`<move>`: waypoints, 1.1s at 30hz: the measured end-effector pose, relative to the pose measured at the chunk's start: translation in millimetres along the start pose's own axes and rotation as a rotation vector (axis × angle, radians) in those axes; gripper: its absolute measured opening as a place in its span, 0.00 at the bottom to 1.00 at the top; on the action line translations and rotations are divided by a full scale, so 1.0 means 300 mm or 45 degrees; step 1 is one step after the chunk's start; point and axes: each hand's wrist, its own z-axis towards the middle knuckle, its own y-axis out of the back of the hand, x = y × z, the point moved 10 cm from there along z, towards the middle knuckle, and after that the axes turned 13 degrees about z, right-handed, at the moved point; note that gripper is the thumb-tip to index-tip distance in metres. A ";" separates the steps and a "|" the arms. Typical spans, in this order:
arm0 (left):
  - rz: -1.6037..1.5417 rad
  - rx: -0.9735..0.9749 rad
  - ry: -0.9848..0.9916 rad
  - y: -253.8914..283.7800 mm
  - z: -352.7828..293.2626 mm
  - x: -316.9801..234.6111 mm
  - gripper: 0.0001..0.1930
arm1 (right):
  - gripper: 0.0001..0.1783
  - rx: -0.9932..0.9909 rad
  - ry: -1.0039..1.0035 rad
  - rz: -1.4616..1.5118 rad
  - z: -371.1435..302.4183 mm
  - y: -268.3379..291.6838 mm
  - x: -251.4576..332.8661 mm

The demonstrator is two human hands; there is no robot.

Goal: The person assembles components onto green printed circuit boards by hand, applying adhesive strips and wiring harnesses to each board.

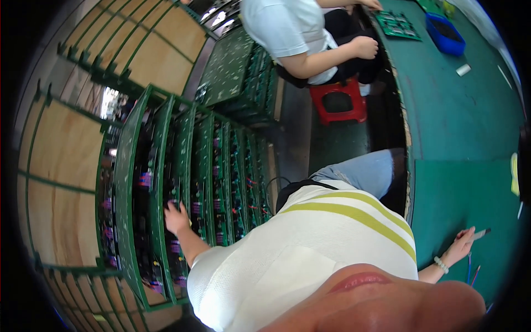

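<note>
My left hand (pixel 178 219) reaches into a stack of green trays (pixel 180 138) on the left, its fingers apart at the gap between two tray edges. Whether a fingertip touches a board inside is too small to tell. Circuit boards (pixel 194 207) with purple and black parts fill the trays. Over the green bench mat (pixel 453 193) on the right, my right hand (pixel 460 246), with a beaded bracelet at the wrist, is closed on a slim pale tool with a dark end (pixel 480 234). Thin red and blue wires (pixel 474 275) lie just below that hand.
Another person (pixel 293 39) sits by the bench at the top, near a red stool (pixel 338 102). On the bench are a green circuit board (pixel 398 25), a blue bin (pixel 444 34) and a small white roll (pixel 463 70). Green racks with wooden panels (pixel 63 210) stand far left.
</note>
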 end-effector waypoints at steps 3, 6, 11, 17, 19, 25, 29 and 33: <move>-0.119 0.009 -0.098 -0.045 -0.007 0.046 0.32 | 0.17 -0.031 -0.025 0.014 0.023 0.043 -0.072; 0.025 -0.102 -0.197 -0.040 0.050 -0.003 0.33 | 0.19 0.045 0.065 -0.056 0.008 0.025 -0.037; -0.018 -0.005 -0.221 -0.085 0.086 -0.008 0.30 | 0.20 -0.002 0.020 -0.139 -0.003 -0.004 -0.026; -0.050 0.132 -0.206 -0.030 0.084 -0.036 0.27 | 0.20 -0.016 0.102 -0.215 -0.022 -0.019 0.017; -0.033 -0.011 -0.236 -0.027 0.094 -0.045 0.27 | 0.21 -0.015 0.118 -0.206 -0.025 -0.028 0.027; -0.180 -0.051 -0.235 0.027 0.102 -0.126 0.29 | 0.21 -0.013 0.165 -0.203 -0.042 -0.026 0.038; -0.130 0.074 -0.222 -0.040 0.108 -0.087 0.33 | 0.21 -0.010 0.120 -0.223 -0.054 -0.039 0.054; -0.106 0.139 -0.139 -0.010 0.095 -0.119 0.32 | 0.21 -0.004 0.142 -0.240 -0.055 -0.040 0.056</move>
